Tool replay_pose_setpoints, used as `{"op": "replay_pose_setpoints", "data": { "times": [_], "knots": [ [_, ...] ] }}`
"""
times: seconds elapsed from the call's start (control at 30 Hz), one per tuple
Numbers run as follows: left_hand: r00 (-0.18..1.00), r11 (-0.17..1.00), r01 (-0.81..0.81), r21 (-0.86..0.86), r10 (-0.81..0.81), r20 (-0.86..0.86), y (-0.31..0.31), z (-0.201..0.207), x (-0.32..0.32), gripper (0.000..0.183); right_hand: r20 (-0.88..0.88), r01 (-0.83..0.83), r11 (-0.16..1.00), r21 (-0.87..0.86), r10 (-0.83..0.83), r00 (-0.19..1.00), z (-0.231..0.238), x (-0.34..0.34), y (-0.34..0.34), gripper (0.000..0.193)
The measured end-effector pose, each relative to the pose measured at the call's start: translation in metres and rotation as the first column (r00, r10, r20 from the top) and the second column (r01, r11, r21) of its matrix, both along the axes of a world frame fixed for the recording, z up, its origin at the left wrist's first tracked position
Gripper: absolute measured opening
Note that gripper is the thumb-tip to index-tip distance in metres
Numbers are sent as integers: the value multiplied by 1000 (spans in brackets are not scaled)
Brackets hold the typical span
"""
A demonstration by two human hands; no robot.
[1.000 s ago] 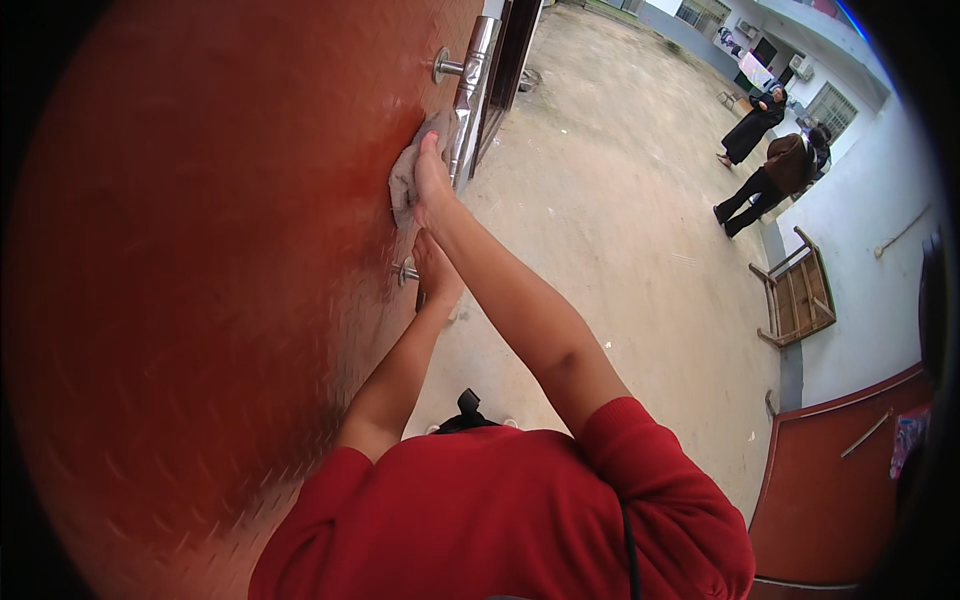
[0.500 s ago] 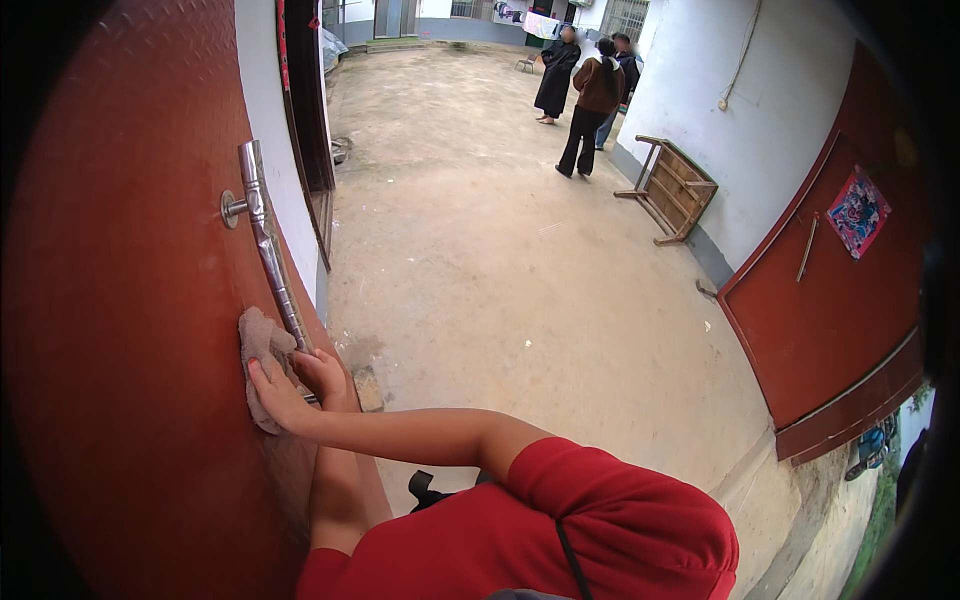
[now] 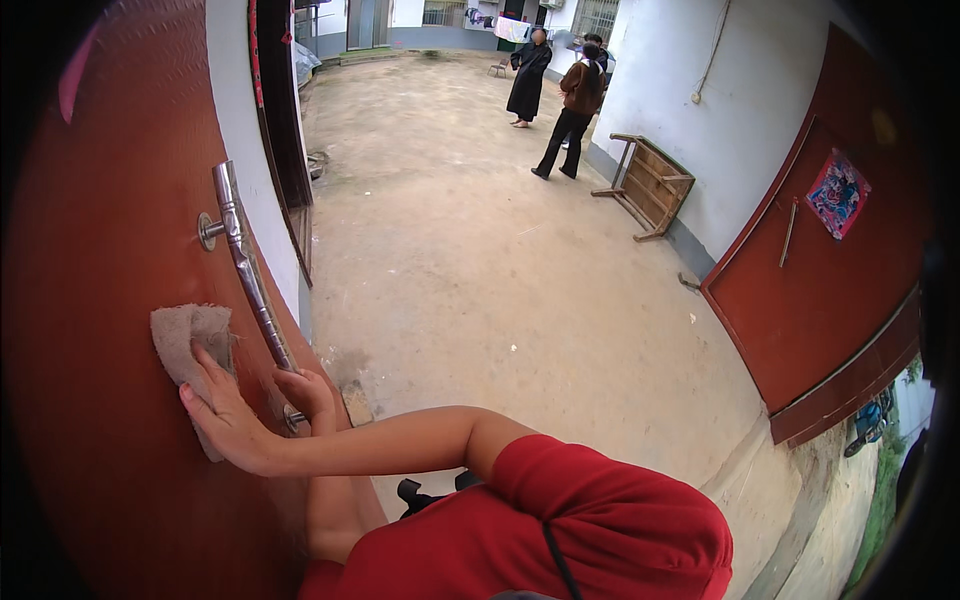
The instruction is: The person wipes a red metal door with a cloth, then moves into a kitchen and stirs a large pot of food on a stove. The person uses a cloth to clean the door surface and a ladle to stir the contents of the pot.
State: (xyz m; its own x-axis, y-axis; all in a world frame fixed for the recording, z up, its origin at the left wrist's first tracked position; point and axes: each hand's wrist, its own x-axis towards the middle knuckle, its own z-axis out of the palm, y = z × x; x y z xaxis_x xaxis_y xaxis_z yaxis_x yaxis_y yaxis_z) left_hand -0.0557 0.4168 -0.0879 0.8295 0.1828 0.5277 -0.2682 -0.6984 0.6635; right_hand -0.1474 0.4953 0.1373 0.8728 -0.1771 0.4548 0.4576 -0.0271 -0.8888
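Note:
A red door (image 3: 110,240) fills the left side, with a long shiny metal door handle (image 3: 248,268) standing off it on round mounts. My right arm reaches across from the right, and my right hand (image 3: 232,425) presses a greyish, fuzzy cloth (image 3: 190,330) against the door, left of the handle. The cloth's upper part spreads beyond my fingers; its lower part is partly hidden under my palm. My left hand (image 3: 308,395), behind the right forearm, is closed around the lower end of the handle. Some of its fingers are hidden.
A second red door (image 3: 800,310) with a colourful picture stands at the right. A wooden table (image 3: 655,190) lies on its side by the white wall (image 3: 750,130). People (image 3: 575,100) stand farther off on the concrete yard (image 3: 430,230).
My right hand has moved the cloth left, away from the handle, and the cloth now spreads wider. My left hand stays at the handle's lower end. The view has shifted slightly.

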Motion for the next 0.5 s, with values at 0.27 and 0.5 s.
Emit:
{"op": "replay_pose_setpoints", "data": {
  "times": [0.27,0.5],
  "knots": [
    [980,964,194,-180,-200,-12,18,-7,11,44,198,51,997,-65,-37,980,139,72,-33,69],
    [973,980,57,-189,-97,-210,0,40,-18,35,549,268,903,-335,-44,835,125,31,8,59]
  ]
}}
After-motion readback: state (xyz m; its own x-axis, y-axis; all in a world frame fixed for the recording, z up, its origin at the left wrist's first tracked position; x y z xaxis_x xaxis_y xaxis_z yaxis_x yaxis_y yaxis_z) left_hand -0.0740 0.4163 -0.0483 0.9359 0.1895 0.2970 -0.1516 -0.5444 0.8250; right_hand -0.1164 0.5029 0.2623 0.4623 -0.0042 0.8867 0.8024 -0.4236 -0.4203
